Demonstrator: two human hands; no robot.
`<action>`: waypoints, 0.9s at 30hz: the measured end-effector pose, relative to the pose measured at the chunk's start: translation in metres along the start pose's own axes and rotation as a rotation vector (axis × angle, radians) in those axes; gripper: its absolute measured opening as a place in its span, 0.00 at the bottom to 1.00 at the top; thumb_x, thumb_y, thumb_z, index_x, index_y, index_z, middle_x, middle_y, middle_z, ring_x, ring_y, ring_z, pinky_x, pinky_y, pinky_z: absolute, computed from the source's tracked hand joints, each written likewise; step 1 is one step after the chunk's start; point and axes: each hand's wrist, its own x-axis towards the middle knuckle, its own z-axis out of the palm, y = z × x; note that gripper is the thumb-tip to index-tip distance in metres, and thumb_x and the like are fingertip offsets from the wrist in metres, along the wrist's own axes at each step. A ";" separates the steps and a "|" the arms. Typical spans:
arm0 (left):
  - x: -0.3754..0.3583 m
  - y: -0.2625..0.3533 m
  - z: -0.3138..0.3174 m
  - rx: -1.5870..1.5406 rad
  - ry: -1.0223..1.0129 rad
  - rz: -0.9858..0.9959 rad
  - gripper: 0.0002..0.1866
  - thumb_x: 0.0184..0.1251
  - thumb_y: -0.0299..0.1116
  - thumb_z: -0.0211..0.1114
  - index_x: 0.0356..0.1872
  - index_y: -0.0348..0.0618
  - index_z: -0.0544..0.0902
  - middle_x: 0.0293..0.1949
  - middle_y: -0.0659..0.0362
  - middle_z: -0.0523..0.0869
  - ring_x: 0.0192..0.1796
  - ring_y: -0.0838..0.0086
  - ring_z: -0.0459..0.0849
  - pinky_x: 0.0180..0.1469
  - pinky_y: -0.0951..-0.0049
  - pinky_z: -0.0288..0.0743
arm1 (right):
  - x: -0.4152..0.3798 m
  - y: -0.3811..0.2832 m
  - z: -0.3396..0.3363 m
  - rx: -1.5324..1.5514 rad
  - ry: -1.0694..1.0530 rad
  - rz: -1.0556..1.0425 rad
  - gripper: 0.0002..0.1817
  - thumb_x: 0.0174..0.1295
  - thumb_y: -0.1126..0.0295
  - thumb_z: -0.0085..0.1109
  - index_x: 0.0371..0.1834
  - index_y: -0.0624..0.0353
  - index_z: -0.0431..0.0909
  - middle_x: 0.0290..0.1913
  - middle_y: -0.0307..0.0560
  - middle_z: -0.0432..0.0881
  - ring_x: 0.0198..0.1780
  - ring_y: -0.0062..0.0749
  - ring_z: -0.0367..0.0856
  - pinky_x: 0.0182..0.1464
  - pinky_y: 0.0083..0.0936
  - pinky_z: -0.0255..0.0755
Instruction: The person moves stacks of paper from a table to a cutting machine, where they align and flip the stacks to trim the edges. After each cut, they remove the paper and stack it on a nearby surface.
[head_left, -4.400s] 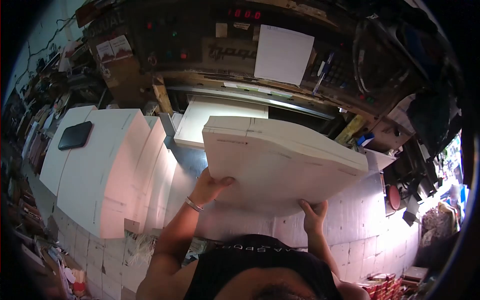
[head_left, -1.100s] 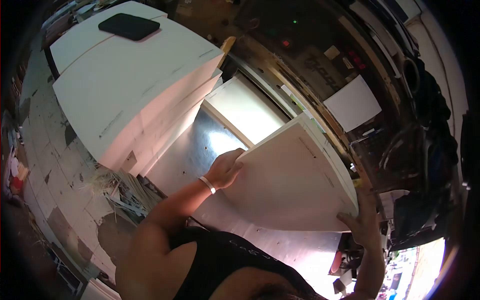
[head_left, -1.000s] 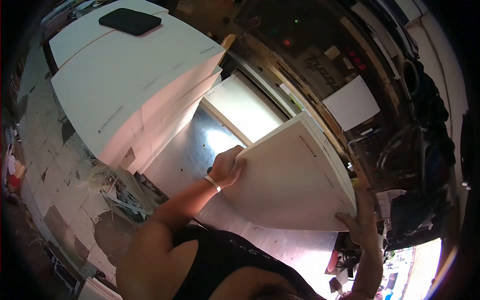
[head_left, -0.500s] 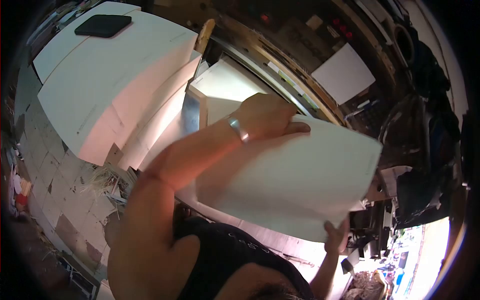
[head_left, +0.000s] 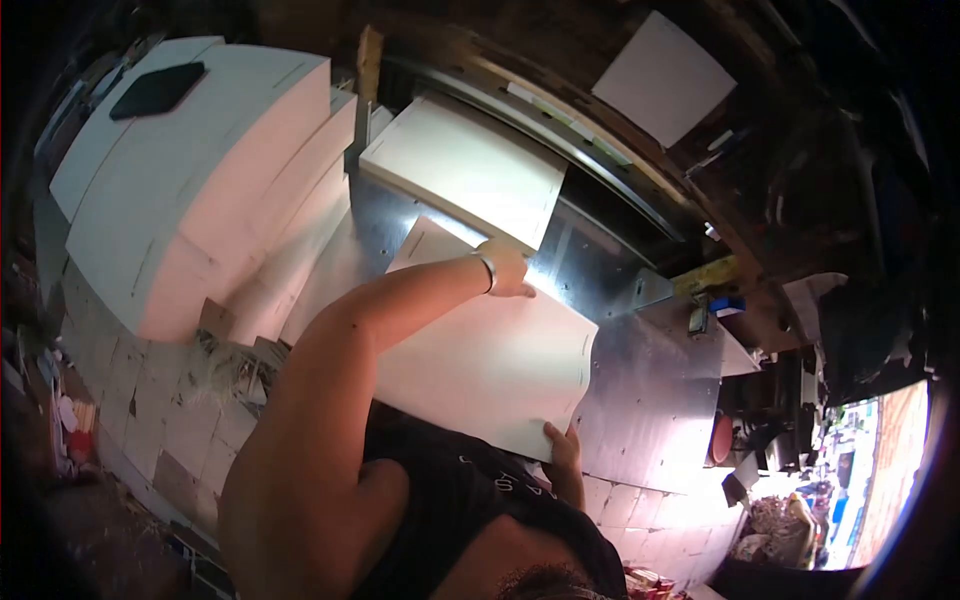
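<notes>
A large white paper sheet (head_left: 470, 350) spans the space before my torso, its right edge slightly wavy. My left hand (head_left: 507, 268), with a bracelet at the wrist, grips the far edge, thumb lying over the top face. At the near right corner my right hand (head_left: 562, 448) pinches the sheet, thumb on top and the other fingers hidden underneath. Just beyond the far edge lies a thick white stack of paper (head_left: 470, 165) on a shiny metal tabletop (head_left: 640, 400).
Tall stacks of white paper (head_left: 190, 170) stand at the left, a dark flat object (head_left: 158, 90) on top. A wooden post (head_left: 369, 65) rises behind them. A wooden beam runs along the back, with a white sheet (head_left: 664, 80) beyond it. Tiled floor (head_left: 125, 380) shows at left.
The held sheet has moved left and closer to my body, with both hands still on it. More of the metal tabletop and the stack behind now show. The view has shifted too.
</notes>
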 end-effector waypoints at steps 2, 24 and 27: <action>-0.020 0.006 -0.031 -0.102 0.113 -0.058 0.31 0.70 0.62 0.60 0.51 0.39 0.86 0.47 0.49 0.89 0.51 0.55 0.87 0.55 0.55 0.79 | 0.002 -0.005 0.006 -0.014 0.019 0.047 0.26 0.67 0.75 0.59 0.68 0.67 0.67 0.59 0.58 0.80 0.55 0.46 0.84 0.59 0.41 0.79; -0.305 0.106 0.198 -2.616 1.234 -0.671 0.29 0.80 0.57 0.48 0.72 0.50 0.68 0.68 0.55 0.77 0.67 0.61 0.78 0.66 0.45 0.73 | -0.021 -0.011 0.036 -0.197 -0.165 0.181 0.25 0.75 0.66 0.47 0.72 0.59 0.59 0.58 0.58 0.79 0.54 0.52 0.85 0.50 0.44 0.84; -0.309 0.112 0.200 -2.455 1.242 -0.757 0.24 0.79 0.43 0.55 0.71 0.48 0.67 0.65 0.55 0.78 0.65 0.60 0.79 0.62 0.47 0.78 | -0.027 -0.007 0.045 -0.194 -0.072 0.203 0.26 0.74 0.69 0.47 0.74 0.58 0.57 0.61 0.59 0.77 0.57 0.53 0.82 0.54 0.45 0.82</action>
